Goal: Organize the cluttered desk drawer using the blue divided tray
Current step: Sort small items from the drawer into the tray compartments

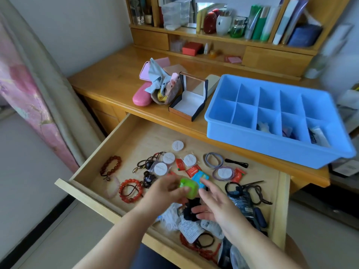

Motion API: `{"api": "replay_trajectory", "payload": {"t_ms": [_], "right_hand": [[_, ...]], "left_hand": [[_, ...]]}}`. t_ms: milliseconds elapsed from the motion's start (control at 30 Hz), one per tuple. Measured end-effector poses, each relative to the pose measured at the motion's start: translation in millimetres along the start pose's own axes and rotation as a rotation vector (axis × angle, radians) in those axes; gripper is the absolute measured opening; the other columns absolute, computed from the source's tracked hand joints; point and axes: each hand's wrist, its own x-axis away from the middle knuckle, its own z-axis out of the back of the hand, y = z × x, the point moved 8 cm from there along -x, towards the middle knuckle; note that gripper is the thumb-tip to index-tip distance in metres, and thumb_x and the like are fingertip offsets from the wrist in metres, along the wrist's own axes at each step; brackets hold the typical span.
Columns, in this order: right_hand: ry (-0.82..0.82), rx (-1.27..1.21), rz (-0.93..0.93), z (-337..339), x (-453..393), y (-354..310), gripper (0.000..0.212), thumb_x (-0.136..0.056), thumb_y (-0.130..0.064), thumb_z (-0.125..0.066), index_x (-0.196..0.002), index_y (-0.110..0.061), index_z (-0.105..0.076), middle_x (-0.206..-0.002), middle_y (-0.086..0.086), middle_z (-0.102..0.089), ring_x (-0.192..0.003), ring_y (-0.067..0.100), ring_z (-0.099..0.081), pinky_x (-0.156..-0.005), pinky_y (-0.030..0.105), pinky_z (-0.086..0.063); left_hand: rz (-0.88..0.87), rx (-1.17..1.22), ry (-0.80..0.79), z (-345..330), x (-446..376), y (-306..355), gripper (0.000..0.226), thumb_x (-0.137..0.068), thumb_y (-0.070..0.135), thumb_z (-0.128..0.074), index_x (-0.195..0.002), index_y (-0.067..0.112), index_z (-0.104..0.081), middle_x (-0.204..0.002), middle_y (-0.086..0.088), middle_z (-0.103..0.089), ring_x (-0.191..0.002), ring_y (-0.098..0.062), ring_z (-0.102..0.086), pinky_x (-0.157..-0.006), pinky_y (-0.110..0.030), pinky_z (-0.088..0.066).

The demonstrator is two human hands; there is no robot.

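Hair ties [204, 239], tags [189, 229] crowd drawer [108, 199] front.

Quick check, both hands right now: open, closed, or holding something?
Left hand: pinching the green case.
Right hand: open, fingers spread over the drawer, holding nothing.

Bright, even daylight; wide-angle bending at edges, hands [169, 193] motion-blurred.

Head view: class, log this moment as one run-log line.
left hand: holds green case | right hand: open above drawer | blue divided tray: on desk, three near-right compartments filled
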Motion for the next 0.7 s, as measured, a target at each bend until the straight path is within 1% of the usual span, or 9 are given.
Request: {"api": "replay_trajectory", "payload": {"t_ms": [67,133,200,267,367,433,500,633,700], "right_hand": [[0.085,0.055,0.053,7,2,-13,0.026,-0.088,-0.032,-0.064,-0.106,-0.049,-0.059,-0.106,-0.005,-0.068,-0.092,0.019,-0.069,-0.078,0.039,-0.058],[0.184,0.145,0.111,22,6,-27,0.025,-0.089,-0.024,-0.063,-0.105,-0.043,-0.061,-0.102,-0.004,-0.068,-0.087,0.017,-0.069,-0.075,0.038,-0.058],[0.284,0.100,0.216,53,12,-54,0.028,-0.088,-0.018,-0.065,-0.109,-0.035,-0.063,-0.092,-0.004,-0.071,-0.074,0.015,-0.070,-0.064,0.028,-0.057],[0.483,0.175,0.424,102,28,-103,0.033,-0.085,-0.020,-0.068,-0.110,-0.041,-0.064,-0.094,-0.011,-0.071,-0.077,0.006,-0.069,-0.067,0.018,-0.054],[0.824,0.489,0.645,169,52,-166,0.038,-0.086,-0.028,-0.066,-0.119,-0.044,-0.059,-0.101,-0.011,-0.069,-0.078,-0.001,-0.064,-0.072,0.013,-0.049],[0.944,0.730,0.513,197,43,-182,0.043,-0.090,-0.029,-0.057,-0.132,-0.034,-0.052,-0.113,0.003,-0.066,-0.084,0.015,-0.063,-0.077,0.028,-0.049],[0.923,1.020,0.302,209,18,-183,0.046,-0.094,-0.026,-0.049,-0.139,-0.028,-0.045,-0.127,0.009,-0.059,-0.105,0.029,-0.058,-0.084,0.036,-0.045],[0.775,1.286,0.091,206,-14,-176,0.045,-0.098,-0.044,-0.031,-0.134,-0.025,-0.050,-0.142,0.005,-0.046,-0.132,0.027,-0.038,-0.105,0.047,-0.030],[0.697,1.406,-0.049,203,-22,-165,0.065,-0.094,-0.058,-0.011,-0.118,-0.025,-0.062,-0.135,0.003,-0.052,-0.137,0.022,-0.032,-0.110,0.051,-0.018]], "left_hand": [[-0.043,0.125,-0.112,-33,5,11,0.024,-0.092,0.017,-0.060,-0.116,0.020,-0.065,-0.102,-0.006,-0.073,-0.092,-0.022,-0.070,-0.083,-0.031,-0.056],[-0.057,0.131,-0.093,-41,2,11,0.026,-0.094,0.017,-0.058,-0.117,0.026,-0.064,-0.107,-0.006,-0.071,-0.097,-0.020,-0.068,-0.089,-0.032,-0.054],[-0.096,-0.057,0.086,-23,-4,10,0.026,-0.092,0.020,-0.060,-0.114,0.033,-0.062,-0.107,0.006,-0.068,-0.091,-0.006,-0.065,-0.085,-0.023,-0.053],[-0.156,-0.272,0.235,-1,-6,5,0.025,-0.090,0.017,-0.062,-0.109,0.033,-0.061,-0.102,0.012,-0.065,-0.081,0.002,-0.061,-0.072,-0.014,-0.051],[-0.037,-0.422,0.356,30,-9,-31,0.026,-0.089,0.010,-0.059,-0.106,0.031,-0.062,-0.098,0.011,-0.065,-0.074,-0.004,-0.063,-0.060,-0.015,-0.050],[0.057,-0.434,0.448,51,-13,-51,0.023,-0.090,0.011,-0.058,-0.107,0.026,-0.064,-0.093,0.008,-0.066,-0.074,-0.010,-0.063,-0.061,-0.024,-0.052],[0.069,-0.382,0.546,64,-15,-56,0.020,-0.090,0.013,-0.058,-0.104,0.025,-0.065,-0.087,0.007,-0.066,-0.073,-0.008,-0.061,-0.063,-0.028,-0.050],[0.143,-0.178,0.720,83,-10,-68,0.021,-0.090,0.012,-0.055,-0.106,0.021,-0.065,-0.082,0.001,-0.067,-0.063,-0.017,-0.060,-0.050,-0.024,-0.045],[0.172,-0.086,0.763,89,-7,-73,0.020,-0.091,0.013,-0.054,-0.107,0.017,-0.066,-0.088,-0.004,-0.067,-0.066,-0.019,-0.061,-0.052,-0.025,-0.046]]}}
